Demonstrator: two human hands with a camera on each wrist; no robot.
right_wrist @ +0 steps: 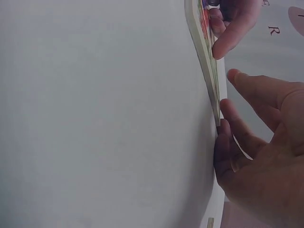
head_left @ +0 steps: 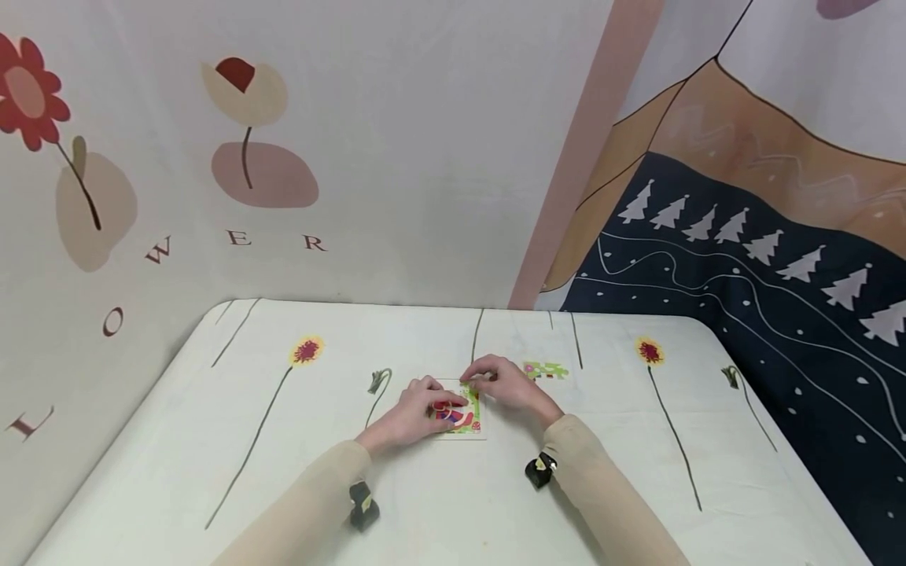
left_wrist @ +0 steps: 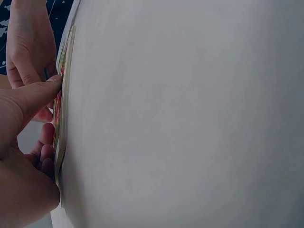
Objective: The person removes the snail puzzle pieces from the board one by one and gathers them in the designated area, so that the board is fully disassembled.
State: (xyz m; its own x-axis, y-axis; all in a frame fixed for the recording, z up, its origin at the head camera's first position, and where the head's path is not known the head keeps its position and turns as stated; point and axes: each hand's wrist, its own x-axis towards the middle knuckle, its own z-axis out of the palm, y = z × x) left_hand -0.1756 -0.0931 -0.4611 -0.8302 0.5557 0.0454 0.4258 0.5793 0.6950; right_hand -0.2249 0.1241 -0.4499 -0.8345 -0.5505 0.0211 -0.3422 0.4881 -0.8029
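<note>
A small jigsaw board [head_left: 473,435] with a pale border and a red, green and blue picture lies on the white table. My left hand [head_left: 412,410] rests over its left side, thumb and fingertips spread on the picture. From the left wrist, the left thumb [left_wrist: 45,92] presses flat along the board's face. Over the far right corner, my right hand [head_left: 506,384] has its fingertips at the board's edge. In the right wrist view the right thumb [right_wrist: 256,88] stands apart from the fingers, with nothing between them; the fingers touch down beside the board's corner [right_wrist: 216,111].
Just beyond my right hand lies a strip of joined green puzzle pieces [head_left: 546,370]. The white tablecloth [head_left: 283,472] carries printed long-stemmed flowers. A pale printed curtain [head_left: 425,157] hangs behind the table, and a dark tree-patterned cloth [head_left: 708,291] on the right.
</note>
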